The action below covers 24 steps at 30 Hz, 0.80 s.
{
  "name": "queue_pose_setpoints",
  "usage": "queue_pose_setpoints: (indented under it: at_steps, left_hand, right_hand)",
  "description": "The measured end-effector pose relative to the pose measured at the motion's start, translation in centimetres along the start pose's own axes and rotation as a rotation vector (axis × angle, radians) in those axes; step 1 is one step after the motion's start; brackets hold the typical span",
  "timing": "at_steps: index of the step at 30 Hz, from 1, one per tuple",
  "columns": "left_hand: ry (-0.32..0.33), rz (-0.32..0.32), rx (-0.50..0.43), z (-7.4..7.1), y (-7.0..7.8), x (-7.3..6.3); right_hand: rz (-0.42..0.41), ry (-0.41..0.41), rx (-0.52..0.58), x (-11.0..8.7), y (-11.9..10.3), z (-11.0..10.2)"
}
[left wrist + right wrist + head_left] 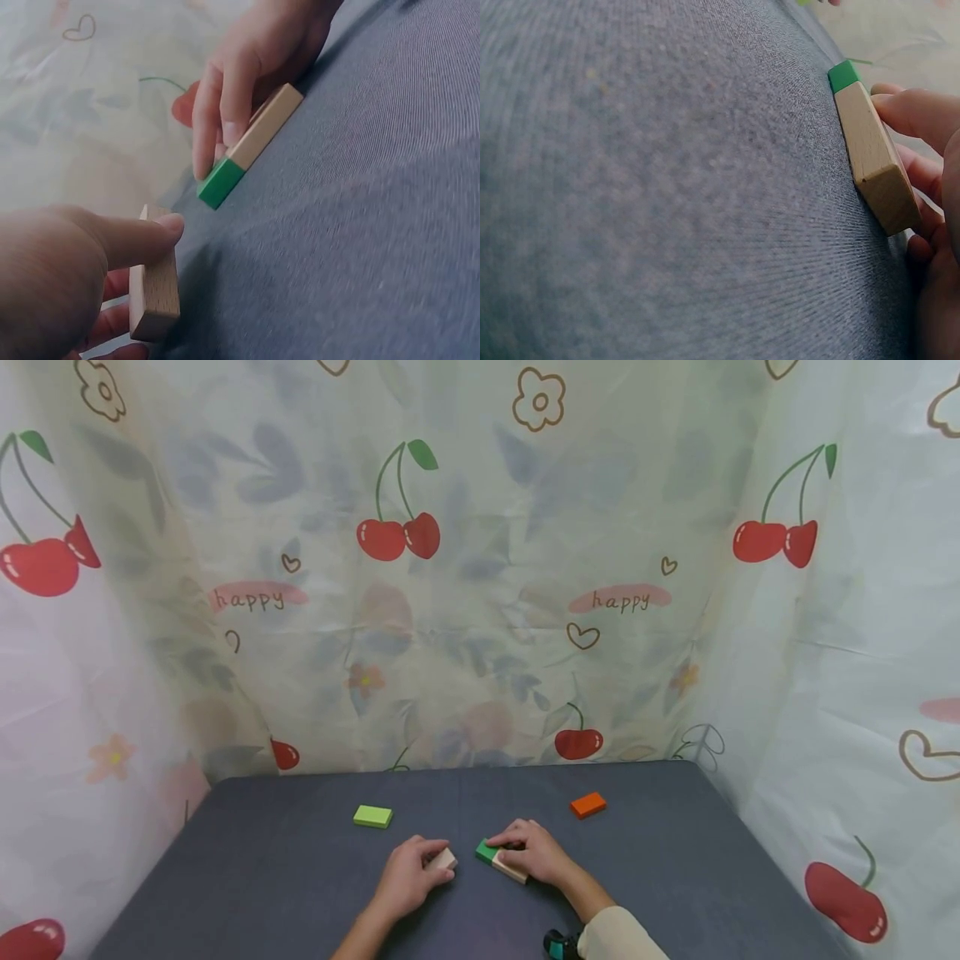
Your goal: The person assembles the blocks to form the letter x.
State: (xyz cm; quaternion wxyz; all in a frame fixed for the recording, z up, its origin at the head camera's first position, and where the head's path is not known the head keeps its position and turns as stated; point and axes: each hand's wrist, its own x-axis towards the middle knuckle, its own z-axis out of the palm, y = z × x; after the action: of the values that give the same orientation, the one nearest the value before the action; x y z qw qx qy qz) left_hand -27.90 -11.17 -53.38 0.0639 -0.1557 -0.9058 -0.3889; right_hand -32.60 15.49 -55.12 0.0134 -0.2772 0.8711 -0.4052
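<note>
My left hand (pixel 401 881) pinches a plain wooden block (pixel 159 296), with the thumb on one side and the fingers on the other. A second plain wooden block (pixel 268 124) lies end to end with a green block (pixel 221 182), the two making one straight bar on the table. Over this bar is my right hand (pixel 536 853), gripping the wooden part between thumb and fingers while a fingertip reaches the green one. In the right wrist view the wooden block (pixel 866 135) shows its near end, and the green block (pixel 844 76) sits at its far end. A gap separates the two hands.
A yellow-green block (pixel 372 816) lies farther back on the left, an orange block (pixel 588 805) farther back on the right. Dark grey cloth covers the table (pixel 300 860). Behind it hangs a printed curtain (pixel 480 635). A black and teal device (pixel 557 946) shows by the right sleeve.
</note>
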Motion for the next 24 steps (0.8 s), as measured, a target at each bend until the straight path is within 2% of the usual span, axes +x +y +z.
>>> queue_pose_setpoints:
  at_steps: [11,18,24]
  left_hand:
    - [0.003,-0.020,0.060,1.8,1.4,0.4]
    - [-0.006,-0.111,0.068,2.7,2.5,0.7]
    - [0.028,-0.142,0.085,3.4,2.9,0.9]
  right_hand:
    - [0.011,-0.010,0.001,0.0,0.1,-0.2]
    - [-0.006,-0.010,0.019,-0.1,0.0,-0.2]
    - [0.000,-0.009,0.017,-0.1,-0.1,-0.2]
